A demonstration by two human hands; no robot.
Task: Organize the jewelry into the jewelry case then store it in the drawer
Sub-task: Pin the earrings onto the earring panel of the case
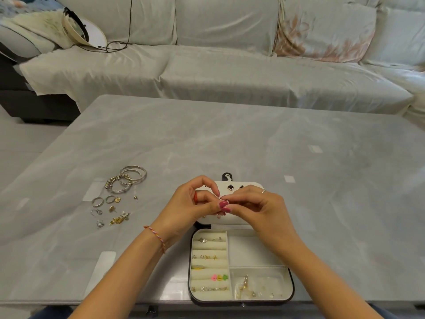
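Observation:
An open white jewelry case [253, 249] lies at the table's near edge, its lid [243, 187] folded back flat with black clover earrings on it. Rings and small earrings sit in the case's padded rolls [210, 261]; gold pieces lie in the lower right compartment [257, 286]. My left hand [190, 203] and my right hand [255, 206] meet above the lid and together pinch one tiny piece of jewelry [226, 201] between fingertips. Loose jewelry lies on the table to the left: silver bangles [128, 179], rings [103, 200] and small gold earrings [116, 218].
The grey marble-look table [253, 139] stretches wide behind the case. A sofa [230, 72] under a pale cover stands beyond it, with a cable and a round white object [87, 33] on its left end.

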